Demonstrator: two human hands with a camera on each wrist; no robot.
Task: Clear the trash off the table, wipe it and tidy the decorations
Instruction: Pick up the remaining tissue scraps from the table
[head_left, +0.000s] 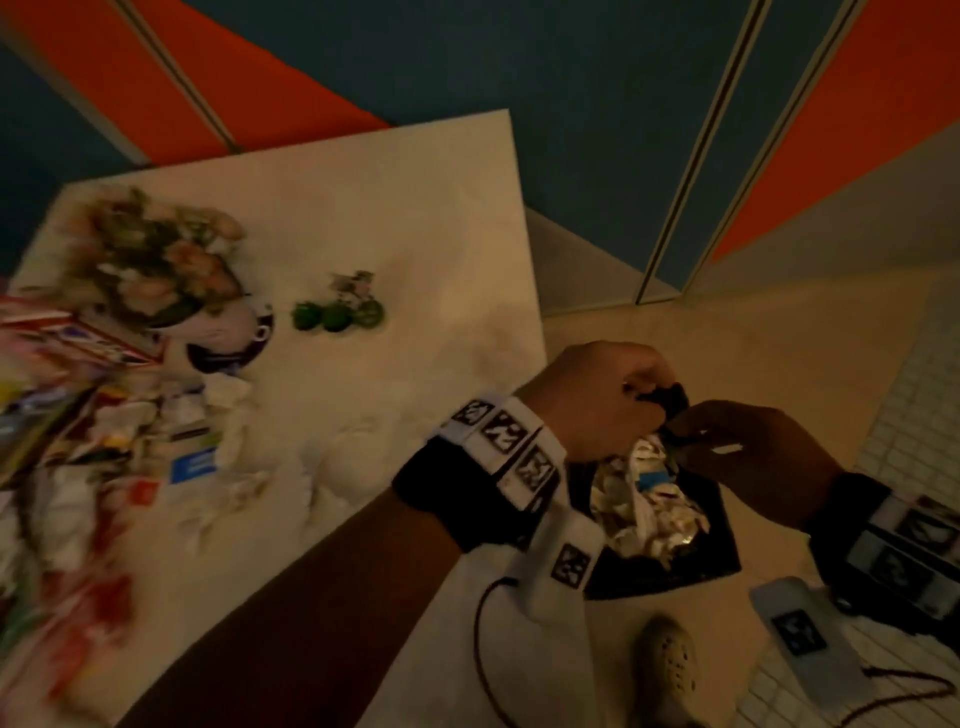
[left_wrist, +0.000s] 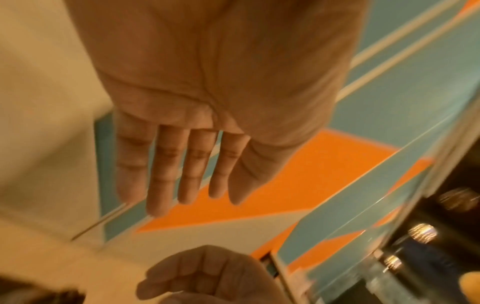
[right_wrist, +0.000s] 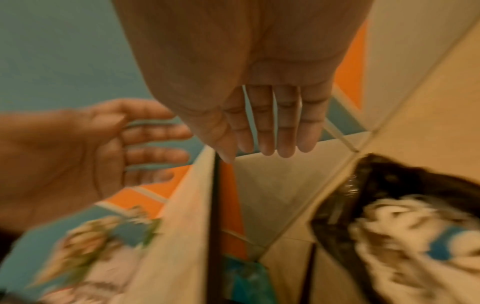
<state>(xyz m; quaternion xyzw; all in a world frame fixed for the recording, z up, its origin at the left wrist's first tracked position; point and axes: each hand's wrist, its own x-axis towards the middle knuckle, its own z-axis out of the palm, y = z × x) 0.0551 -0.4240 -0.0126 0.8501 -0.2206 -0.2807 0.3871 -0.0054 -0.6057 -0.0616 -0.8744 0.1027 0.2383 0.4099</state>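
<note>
A black trash bag (head_left: 719, 545) stands open on the floor right of the table (head_left: 389, 208), stuffed with crumpled wrappers (head_left: 649, 512). My left hand (head_left: 597, 400) and right hand (head_left: 748, 452) meet just above its rim. In the wrist views the left hand (left_wrist: 182, 195) and the right hand (right_wrist: 265, 150) show straight fingers and hold nothing. The bag (right_wrist: 389, 185) lies below the right hand. Wrappers and tissues (head_left: 104, 441) litter the table's left side. A flower vase (head_left: 156, 260) and a small green ornament (head_left: 337, 312) stand further back.
White tissues (head_left: 332, 457) lie near the table's front middle. My foot in a pale shoe (head_left: 670, 670) is beside the bag on the tiled floor. Blue and orange wall panels (head_left: 727, 156) run behind the table. Cables (head_left: 488, 649) hang from the wrist bands.
</note>
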